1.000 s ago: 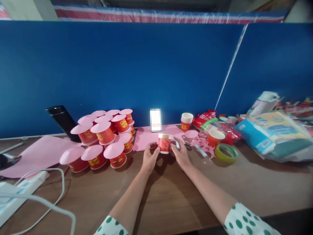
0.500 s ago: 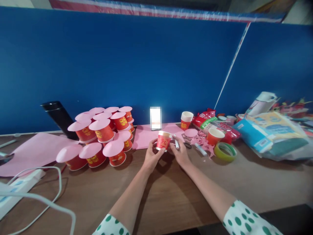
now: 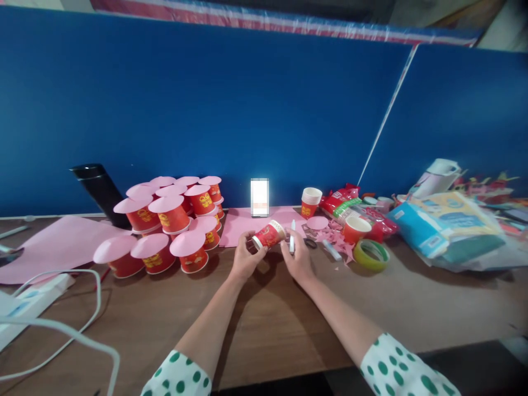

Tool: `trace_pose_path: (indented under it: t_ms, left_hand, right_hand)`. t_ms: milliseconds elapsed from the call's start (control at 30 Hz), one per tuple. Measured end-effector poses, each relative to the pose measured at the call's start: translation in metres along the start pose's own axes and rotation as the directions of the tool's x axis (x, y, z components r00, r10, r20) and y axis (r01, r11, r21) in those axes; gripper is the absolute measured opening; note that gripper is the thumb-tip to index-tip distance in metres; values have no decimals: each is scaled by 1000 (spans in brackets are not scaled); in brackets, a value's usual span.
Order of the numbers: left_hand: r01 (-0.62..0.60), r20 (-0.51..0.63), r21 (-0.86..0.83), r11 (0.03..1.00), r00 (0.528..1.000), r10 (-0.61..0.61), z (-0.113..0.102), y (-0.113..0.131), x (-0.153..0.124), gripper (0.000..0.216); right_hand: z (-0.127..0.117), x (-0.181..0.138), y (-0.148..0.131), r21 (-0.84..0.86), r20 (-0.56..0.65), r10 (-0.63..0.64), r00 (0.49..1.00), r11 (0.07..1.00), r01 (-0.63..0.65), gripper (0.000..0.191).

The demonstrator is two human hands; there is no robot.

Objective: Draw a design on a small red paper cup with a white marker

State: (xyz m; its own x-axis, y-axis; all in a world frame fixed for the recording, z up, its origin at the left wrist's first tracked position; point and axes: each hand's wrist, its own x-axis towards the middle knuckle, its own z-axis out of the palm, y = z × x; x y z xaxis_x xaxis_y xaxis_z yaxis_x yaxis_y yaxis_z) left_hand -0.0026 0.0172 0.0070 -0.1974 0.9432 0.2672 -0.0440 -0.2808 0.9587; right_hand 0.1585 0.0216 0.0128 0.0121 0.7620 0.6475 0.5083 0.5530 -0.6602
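My left hand (image 3: 246, 260) is clamping lightly on a red paper cup (image 3: 269, 235), its thumb pressing along the near side and its fingers curling around the lower left end. The cup is lying tilted between my two hands, its upper end leaning to the right, just above the tabletop (image 3: 272, 330) and near the front edge of a pink sheet (image 3: 239, 225). My right hand (image 3: 298, 262) is half closing around a white pen (image 3: 292, 239), which is standing nearly upright among the fingers. Its fingertips are reaching the cup's right end; whether they are pressing on it, I cannot tell. My palms are staying apart, with the cup filling the gap. To my left, red cups with pink discs (image 3: 152, 245) are standing in a group. To my right, a stack of cups (image 3: 309, 209), pink scraps (image 3: 339, 240) and a tape roll (image 3: 368, 265) are sitting near my right hand.
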Motion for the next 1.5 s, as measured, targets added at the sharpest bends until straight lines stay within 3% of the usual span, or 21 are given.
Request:
trace_pose_path:
  t_ms: [133,300,400,533,600,767,900,1067,1233,1367,1500]
  left_hand:
    - [-6,-2,-48,999,1000,6,-2,2,2,54]
    - [-1,-149,-132,991,989,-19,-6,-1,6,67]
    - [40,-218,-255,966,971,-97,-7,-3,9,59]
    - [118,-90,-411,904,981,-169,-7,4,10,50]
    - [120,-101,-470,874,977,-188,-8,8,10,50]
    - [95,-211,-503,859,950,-229,-11,5,12,55]
    - [43,-226,-348,937,966,-128,-13,-2,12,59]
    - [16,-179,-148,989,983,-43,-10,2,6,69]
    - [47,-176,-298,953,979,-103,-7,4,6,71]
    - [90,-193,-482,871,959,-206,-9,2,11,63]
    - [150,-155,-562,813,947,-282,-13,4,13,53]
  right_hand:
    - [2,-3,-1,-8,47,-47,998,999,47,35]
    - [4,-5,-2,4,117,-91,989,996,91,39]
    - [5,-7,-3,-15,173,-146,974,988,151,41]
    - [6,-11,-3,-72,235,-195,952,973,217,41]
    - [6,-12,-3,-94,244,-198,949,970,226,41]
    - [8,-9,0,-97,179,-180,967,975,199,44]
    - [8,-8,1,-111,107,-195,975,972,207,48]
    - [7,-9,-1,-101,142,-222,965,966,237,46]
    - [6,-9,-4,-58,128,-252,959,964,261,47]
    - [4,-10,-10,36,136,-291,947,957,289,48]
    - [3,-12,-15,66,100,-286,953,958,280,47]
